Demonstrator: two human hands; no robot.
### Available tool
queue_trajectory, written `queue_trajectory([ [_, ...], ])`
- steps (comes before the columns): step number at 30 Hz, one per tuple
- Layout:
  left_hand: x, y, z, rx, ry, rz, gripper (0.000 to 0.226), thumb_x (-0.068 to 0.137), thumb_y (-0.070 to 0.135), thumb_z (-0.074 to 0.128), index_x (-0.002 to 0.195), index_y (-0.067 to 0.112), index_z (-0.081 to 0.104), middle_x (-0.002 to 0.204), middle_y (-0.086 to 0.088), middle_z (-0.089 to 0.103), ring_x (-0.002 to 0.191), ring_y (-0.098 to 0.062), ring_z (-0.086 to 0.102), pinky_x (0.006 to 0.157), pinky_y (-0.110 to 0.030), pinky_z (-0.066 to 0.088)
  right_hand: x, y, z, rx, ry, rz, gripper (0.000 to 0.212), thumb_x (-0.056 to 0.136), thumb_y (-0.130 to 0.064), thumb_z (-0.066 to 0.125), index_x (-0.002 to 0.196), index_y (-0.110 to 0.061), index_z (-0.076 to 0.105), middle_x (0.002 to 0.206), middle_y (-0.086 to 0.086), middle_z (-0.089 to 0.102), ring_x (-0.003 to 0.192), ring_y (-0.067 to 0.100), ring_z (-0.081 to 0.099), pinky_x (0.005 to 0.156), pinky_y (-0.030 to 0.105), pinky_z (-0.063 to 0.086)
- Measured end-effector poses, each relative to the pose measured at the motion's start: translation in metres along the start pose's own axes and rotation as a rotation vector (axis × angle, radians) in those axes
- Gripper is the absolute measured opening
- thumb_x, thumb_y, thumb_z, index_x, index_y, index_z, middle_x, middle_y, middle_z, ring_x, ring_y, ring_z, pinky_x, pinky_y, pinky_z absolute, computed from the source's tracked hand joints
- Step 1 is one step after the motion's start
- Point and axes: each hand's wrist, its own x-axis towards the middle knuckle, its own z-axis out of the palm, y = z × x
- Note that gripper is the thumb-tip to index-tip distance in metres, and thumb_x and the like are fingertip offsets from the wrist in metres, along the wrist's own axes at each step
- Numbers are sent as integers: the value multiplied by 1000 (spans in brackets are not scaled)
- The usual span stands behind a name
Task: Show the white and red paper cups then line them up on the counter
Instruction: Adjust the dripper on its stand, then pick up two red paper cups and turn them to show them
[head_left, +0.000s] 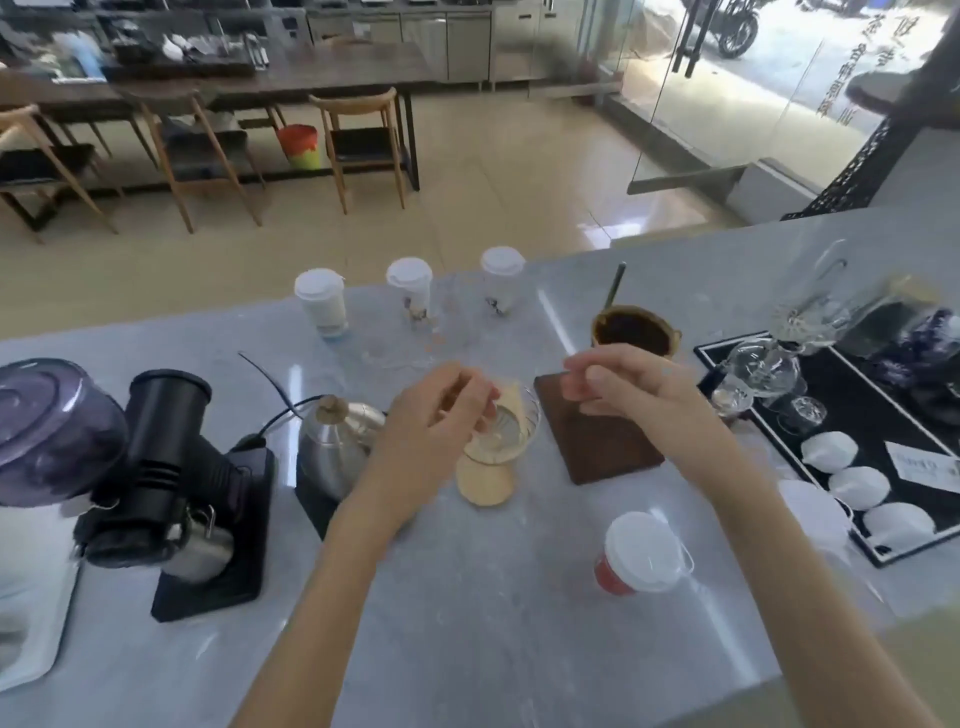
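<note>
Three white lidded paper cups (320, 301) (410, 286) (502, 278) stand in a row along the far edge of the grey counter (467, 623). A red paper cup (636, 556) with a white lid stands near me at the right. My left hand (436, 421) hovers over a glass dripper with a paper filter (501, 431), fingers loosely curled, and it holds nothing that I can see. My right hand (628, 384) hangs above a dark wooden board (597, 436), fingers bent, empty. Neither hand touches any cup.
A black grinder (171, 467) and a steel kettle (337, 447) stand at the left. A brown bowl with a spoon (634, 327) sits behind the board. A black tray (883, 441) at the right carries glassware and white cups. Chairs and a table stand beyond the counter.
</note>
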Motion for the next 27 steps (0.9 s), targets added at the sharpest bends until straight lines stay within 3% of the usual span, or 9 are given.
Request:
queue_trajectory([
  [4, -71, -62, 56, -58, -123, -207, 18, 89, 50, 55, 99, 39, 66, 95, 12, 72, 89, -9, 68, 81, -34, 55, -108, 67, -14, 29, 155, 222, 21, 88, -24, 61, 104, -21, 74, 99, 11, 76, 98, 30, 70, 86, 40, 56],
  [6, -98, -84, 85, -79, -145, -290, 24, 85, 56, 56, 103, 45, 65, 102, 19, 70, 94, -4, 67, 83, -30, 54, -159, 92, -24, 19, 259, 327, 21, 86, -31, 61, 102, -29, 75, 99, 5, 77, 97, 24, 70, 86, 40, 57],
  [8, -119, -97, 114, -62, -149, -334, 21, 84, 55, 57, 102, 46, 64, 102, 23, 69, 93, -1, 66, 78, -23, 52, -203, 110, -35, -71, 356, 426, 16, 88, -31, 63, 98, -38, 74, 97, -5, 77, 94, 13, 70, 83, 28, 55],
  [10, -137, -108, 139, -69, -110, -400, 8, 89, 43, 61, 96, 43, 66, 95, 16, 71, 90, -6, 68, 77, -26, 52, -234, 130, -49, -266, 392, 515, 16, 92, -28, 65, 95, -42, 71, 94, -17, 75, 90, 2, 69, 78, 18, 53],
  [12, -149, -117, 158, -49, -82, -471, 11, 94, 26, 63, 93, 37, 67, 95, 8, 72, 90, -15, 68, 79, -31, 54, -247, 143, -63, -459, 331, 595, 13, 93, -32, 62, 97, -44, 66, 94, -22, 72, 91, 0, 67, 77, 24, 51],
  [16, -148, -129, 186, 42, -71, -529, 18, 94, 16, 62, 104, 31, 61, 110, 5, 67, 93, -4, 63, 71, -11, 48, -241, 167, -106, -563, 98, 769, 28, 94, -40, 57, 121, -34, 60, 112, -9, 66, 103, 12, 64, 86, 30, 48],
  [22, -127, -147, 229, 112, 10, -627, 53, 84, 3, 71, 129, 20, 49, 119, 6, 53, 110, -20, 52, 82, -23, 46, -209, 219, -175, -623, -174, 903, 73, 92, -48, 58, 152, -21, 28, 147, 6, 47, 127, 23, 51, 98, 33, 42],
  [25, -121, -159, 246, 115, -19, -604, 65, 78, -5, 71, 130, 26, 47, 126, 4, 54, 117, -20, 52, 92, -40, 50, -196, 246, -201, -710, -161, 846, 98, 85, -32, 72, 155, -13, 7, 148, 16, 43, 131, 30, 45, 102, 38, 41],
  [27, -120, -164, 255, 87, -18, -613, 71, 75, -4, 71, 133, 29, 47, 132, 0, 56, 121, -22, 52, 96, -48, 51, -191, 257, -215, -542, -62, 780, 110, 80, -17, 78, 156, -18, -1, 152, 16, 36, 135, 31, 39, 106, 41, 38],
])
